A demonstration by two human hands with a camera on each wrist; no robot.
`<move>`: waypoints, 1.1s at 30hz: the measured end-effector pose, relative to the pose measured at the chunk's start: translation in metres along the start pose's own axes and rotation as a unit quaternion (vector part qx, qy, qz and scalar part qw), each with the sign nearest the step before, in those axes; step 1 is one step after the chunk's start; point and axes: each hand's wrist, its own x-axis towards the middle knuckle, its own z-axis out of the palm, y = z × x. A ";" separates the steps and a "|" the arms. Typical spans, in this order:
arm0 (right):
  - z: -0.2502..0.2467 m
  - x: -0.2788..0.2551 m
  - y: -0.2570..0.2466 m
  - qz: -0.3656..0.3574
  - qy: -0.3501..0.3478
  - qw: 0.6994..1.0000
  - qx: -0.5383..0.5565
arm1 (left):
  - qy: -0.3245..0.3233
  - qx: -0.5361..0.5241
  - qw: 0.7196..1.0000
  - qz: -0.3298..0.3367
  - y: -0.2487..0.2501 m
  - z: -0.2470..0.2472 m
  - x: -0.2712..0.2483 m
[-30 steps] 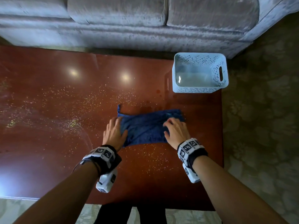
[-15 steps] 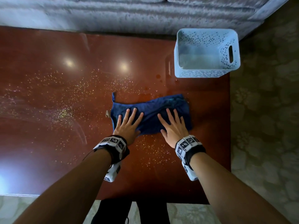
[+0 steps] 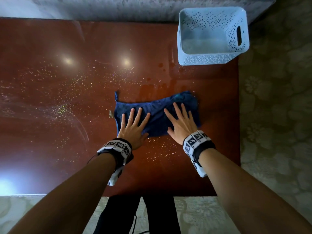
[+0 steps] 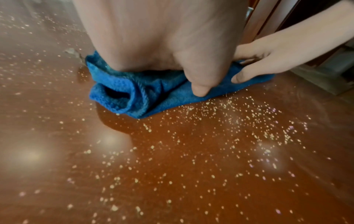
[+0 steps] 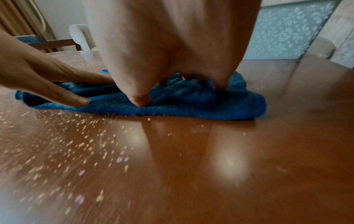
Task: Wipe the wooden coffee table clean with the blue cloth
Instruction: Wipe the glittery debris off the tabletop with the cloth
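A folded blue cloth (image 3: 156,114) (image 4: 162,94) (image 5: 191,104) lies on the glossy red-brown wooden table (image 3: 50,141), right of centre. My left hand (image 3: 133,125) presses flat on the cloth's left half, fingers spread and straight. On the right half, my right hand (image 3: 181,123) lies flat the same way. Pale crumbs (image 3: 64,107) (image 4: 210,151) are scattered over the table to the left of the cloth and in front of it. The cloth's left end is rolled into a small fold (image 4: 116,97).
A light blue perforated plastic basket (image 3: 212,58) stands at the table's far right corner. A grey sofa (image 3: 101,7) runs along the far edge. Patterned carpet (image 3: 278,115) lies right of the table. A small scrap (image 3: 110,114) sits just left of the cloth.
Both hands went from curled, gripping the cloth's near edge, to flat with spread fingers on top of it. The cloth now lies smoother and further from the table's near edge.
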 end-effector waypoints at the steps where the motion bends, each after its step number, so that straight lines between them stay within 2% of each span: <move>1: 0.006 -0.004 0.002 0.002 -0.001 1.000 0.004 | 0.000 -0.003 1.000 0.004 0.002 0.002 0.000; 7: 0.039 -0.045 0.003 0.043 0.003 0.999 0.030 | 0.002 0.015 0.999 0.049 0.014 0.014 -0.013; 10: 0.040 -0.049 0.005 0.064 -0.009 0.997 0.044 | -0.006 0.012 0.999 0.046 0.016 0.015 -0.012; 14: 0.030 -0.029 0.017 0.085 -0.003 0.995 0.055 | -0.001 0.006 0.999 0.039 0.014 0.008 0.009; 21: -0.004 0.035 0.059 0.102 0.014 0.993 0.062 | 0.028 -0.031 0.999 0.026 0.011 -0.029 0.087; 24: -0.013 0.051 0.067 0.108 0.019 0.992 0.065 | 0.026 -0.037 0.999 0.027 0.011 -0.039 0.105; 28: -0.007 0.043 0.061 0.113 0.011 0.992 0.060 | 0.040 -0.030 0.998 0.028 0.015 -0.035 0.097; 33: 0.016 0.003 0.042 0.113 -0.026 0.992 0.059 | 0.029 0.003 0.999 0.044 0.024 -0.011 0.061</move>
